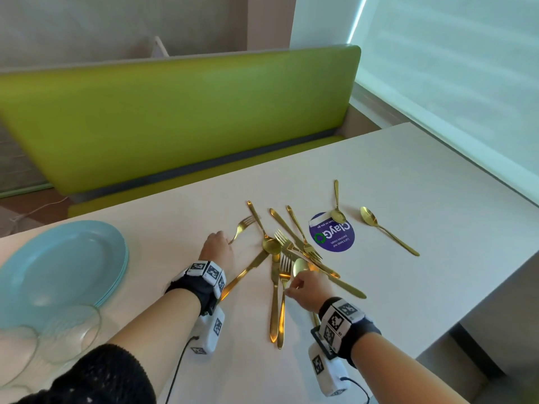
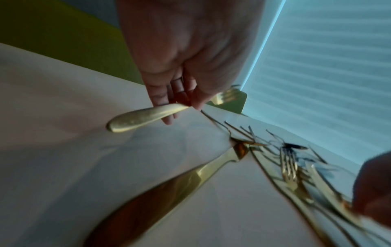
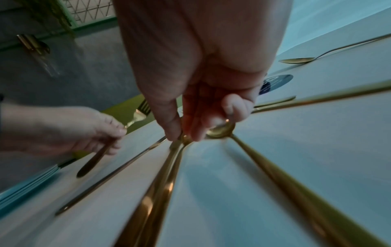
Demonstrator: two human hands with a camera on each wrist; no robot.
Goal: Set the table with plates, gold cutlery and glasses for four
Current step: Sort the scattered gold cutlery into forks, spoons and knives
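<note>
Gold cutlery (image 1: 287, 252) tangled between blue plates (image 1: 61, 266) and sticker (image 1: 332, 233) — left hand (image 1: 217, 247) pinching fork (image 1: 242, 227), right hand (image 1: 303, 288) another.

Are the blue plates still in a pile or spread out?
In a pile. The plates sit stacked at the table's left end; the right wrist view shows several rims layered together. None is laid at a place yet.

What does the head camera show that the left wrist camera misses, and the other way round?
Only the head view shows the stacked blue plates, the glasses, the purple sticker and two spoons lying apart. Only the left wrist view shows, from beneath, the left hand's fingers pinching the fork handle. Both show the left hand holding that fork, the gold cutlery pile, the white table and the green bench.
</note>
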